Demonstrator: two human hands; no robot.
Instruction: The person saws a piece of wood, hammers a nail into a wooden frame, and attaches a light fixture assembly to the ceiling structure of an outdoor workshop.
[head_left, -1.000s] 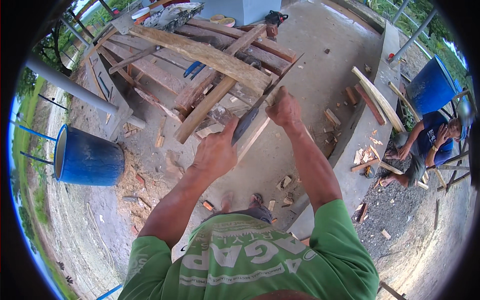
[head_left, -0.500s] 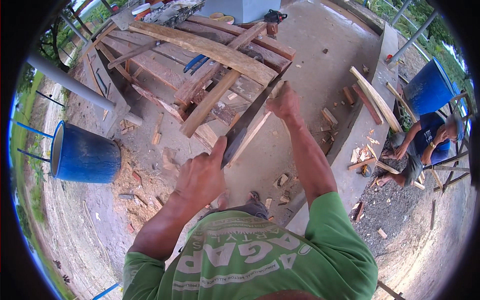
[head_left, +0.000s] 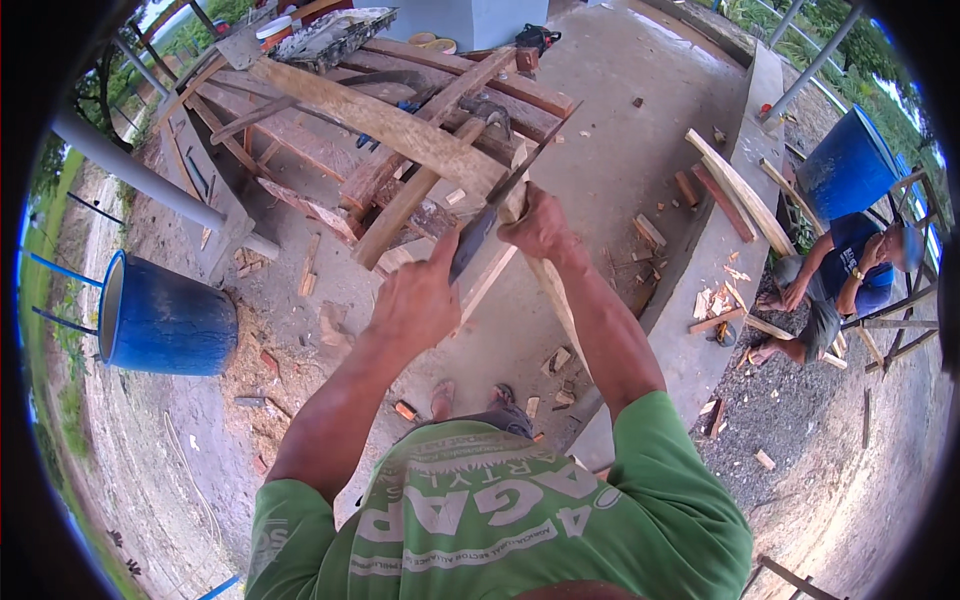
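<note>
In my left hand (head_left: pixel 405 305) is the handle of a handsaw (head_left: pixel 472 245), with my index finger stretched along it. The dark blade slants up and away to the right, past the end of a long pale board (head_left: pixel 385 125) that lies across a stack of timber. My right hand (head_left: pixel 540 225) is closed around a pale wood strip (head_left: pixel 556 295) on the right side of the blade. That strip slopes down beneath my right forearm, which partly covers it. Another timber piece (head_left: pixel 487 285) shows between my hands. My palms hide the saw handle and part of the strip.
Reddish timbers (head_left: pixel 300 140) form the work support ahead. Blue drums stand left (head_left: pixel 170 315) and right (head_left: pixel 850 165). A person (head_left: pixel 850 270) sits at the right. Offcuts (head_left: pixel 565 375) and sawdust (head_left: pixel 260 350) litter the floor beside a low concrete ledge (head_left: pixel 690 270).
My right hand has come lower and toward me, and the strip in it now shows below my forearm. The board's end stands apart from my right hand. My left hand still grips the saw.
</note>
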